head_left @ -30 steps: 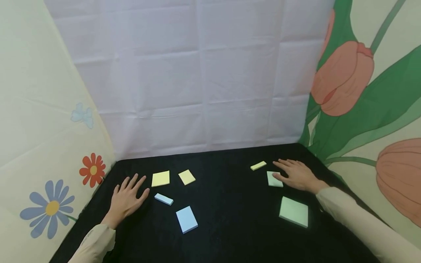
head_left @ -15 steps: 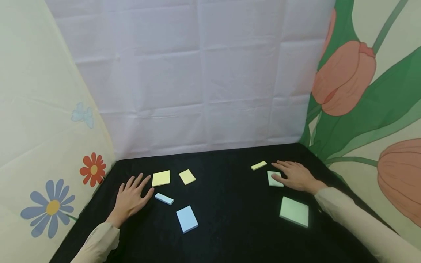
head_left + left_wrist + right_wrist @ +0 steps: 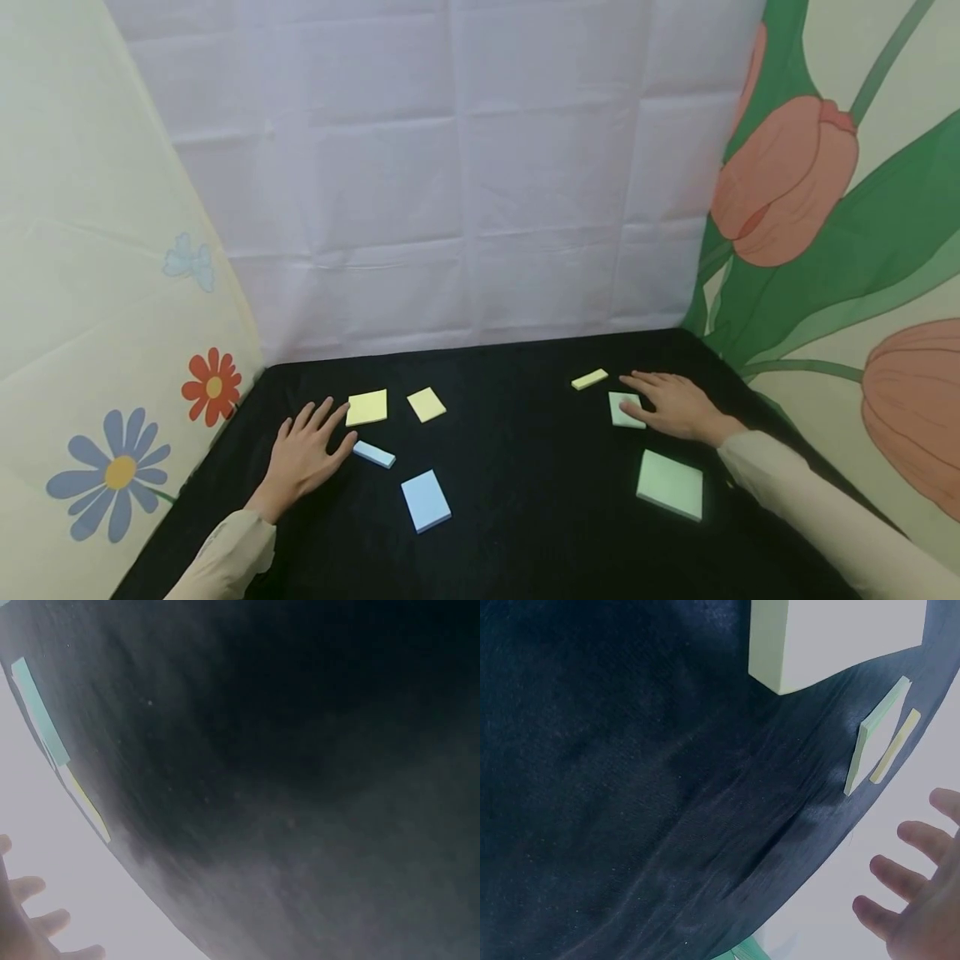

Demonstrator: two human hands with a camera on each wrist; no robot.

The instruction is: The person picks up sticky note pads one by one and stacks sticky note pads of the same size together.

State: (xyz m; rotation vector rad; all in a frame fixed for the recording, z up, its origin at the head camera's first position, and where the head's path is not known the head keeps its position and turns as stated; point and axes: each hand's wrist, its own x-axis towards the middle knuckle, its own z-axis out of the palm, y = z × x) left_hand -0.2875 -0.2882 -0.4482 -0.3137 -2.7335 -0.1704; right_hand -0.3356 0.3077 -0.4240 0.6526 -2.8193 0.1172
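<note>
My left hand (image 3: pixel 303 454) hovers with fingers spread at the left of the black table. Its fingertips are right at the edge of a yellow square sticky note pad (image 3: pixel 367 407) and a narrow light-blue sticky note pad (image 3: pixel 373 454). On the right, my right hand (image 3: pixel 675 406) has its fingers extended, the thumb overlapping a small pale-green sticky note pad (image 3: pixel 624 411). A narrow yellow sticky note pad (image 3: pixel 589 379) lies just beyond its fingertips. Both hands hold nothing. In the right wrist view, the right fingers (image 3: pixel 900 879) are apart from the pads.
A smaller yellow pad (image 3: pixel 427 404) and a thicker blue pad (image 3: pixel 426 501) lie left of centre. Nearer the right sleeve is a large green pad (image 3: pixel 670 484). A white cloth (image 3: pixel 465 183) hangs behind the black tabletop (image 3: pixel 525 517), with flower-printed cloths at both sides.
My left hand has moved to the right, closer to the yellow and narrow blue pads. The right hand has shifted very slightly left and nearer. All pads stay in place.
</note>
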